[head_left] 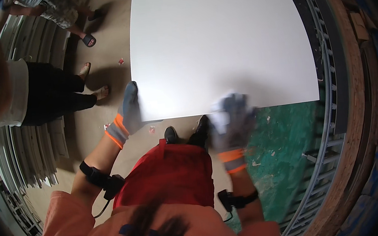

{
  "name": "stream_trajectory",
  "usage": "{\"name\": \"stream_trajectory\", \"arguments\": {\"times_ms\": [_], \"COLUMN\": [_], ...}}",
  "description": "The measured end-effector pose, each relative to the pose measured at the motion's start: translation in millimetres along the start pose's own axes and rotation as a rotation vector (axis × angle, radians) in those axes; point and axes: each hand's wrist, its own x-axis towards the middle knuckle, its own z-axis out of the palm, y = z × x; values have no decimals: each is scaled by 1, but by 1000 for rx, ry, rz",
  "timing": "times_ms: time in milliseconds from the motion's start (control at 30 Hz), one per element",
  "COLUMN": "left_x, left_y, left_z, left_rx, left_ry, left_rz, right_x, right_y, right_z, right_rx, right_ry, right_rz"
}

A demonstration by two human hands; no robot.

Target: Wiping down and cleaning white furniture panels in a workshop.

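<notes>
A large flat white panel (218, 44) spreads out before me, its near edge running straight across at about waist height. My left hand (129, 108), in a grey glove with an orange cuff, grips the panel at its near left corner. Part of that hand lies hidden under the sheet. My right hand (232, 118), gloved alike, is over the near edge, right of the middle. Motion smears its fingers, so I cannot tell whether they touch the panel, and a soft shadow falls on the white surface beside them.
A metal roller conveyor (327, 163) curves along the right, beside a wooden beam (356, 75). Stacked long panels (30, 154) stand at the left. Two people are there, one in black trousers (55, 89). Green floor (277, 154) shows below the panel.
</notes>
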Motion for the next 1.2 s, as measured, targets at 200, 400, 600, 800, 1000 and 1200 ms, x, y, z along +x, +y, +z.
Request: {"name": "stream_trajectory", "arguments": {"times_ms": [200,400,600,800,1000,1200], "left_x": [3,-2,3,20,9,14], "left_y": [1,1,-2,-37,-21,-16], "left_z": [-8,-13,2,-78,-7,3], "left_rx": [57,36,-136,482,94,170], "left_ry": [-39,-25,45,105,148,168], "left_rz": [24,2,37,217,219,140], "right_x": [3,44,5,27,59,38], "right_y": [103,153,-87,-67,230,391], "right_z": [4,-48,50,25,-40,-93], "right_rx": [210,-243,285,183,-133,591], "right_ry": [190,284,-294,-213,415,689], "right_rz": [179,462,-204,-300,414,1124]}}
